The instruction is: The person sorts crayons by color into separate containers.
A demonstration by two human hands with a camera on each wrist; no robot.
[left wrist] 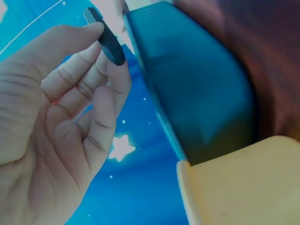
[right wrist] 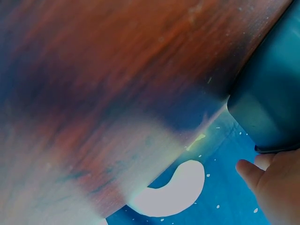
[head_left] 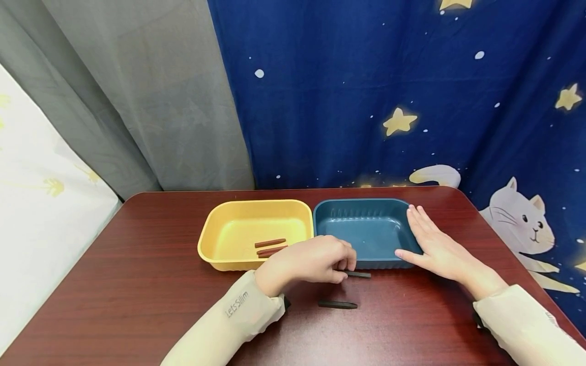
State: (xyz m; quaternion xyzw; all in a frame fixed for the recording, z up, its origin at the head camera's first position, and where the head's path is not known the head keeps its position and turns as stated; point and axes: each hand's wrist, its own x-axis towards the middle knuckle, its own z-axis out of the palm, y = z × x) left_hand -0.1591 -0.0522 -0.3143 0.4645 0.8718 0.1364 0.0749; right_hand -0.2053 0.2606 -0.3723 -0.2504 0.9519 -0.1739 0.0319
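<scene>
My left hand point(head_left: 316, 258) pinches a short black crayon point(left wrist: 105, 37) between thumb and fingertips; it is faceted with a tapered end. In the head view this hand is just in front of the place where the two bins meet. A second black crayon point(head_left: 338, 304) lies on the table nearer to me. Reddish-brown crayons point(head_left: 270, 243) lie in the yellow bin point(head_left: 220, 262), partly hidden behind my left wrist. My right hand point(head_left: 437, 250), fingers straight, rests against the right side of the blue bin point(head_left: 366, 239), whose visible floor is bare.
Both bins stand side by side on a dark red-brown wooden table point(head_left: 151, 274). Behind the table's far edge hangs a blue curtain point(head_left: 320, 101) with stars and a cat, beside a grey curtain point(head_left: 151, 91).
</scene>
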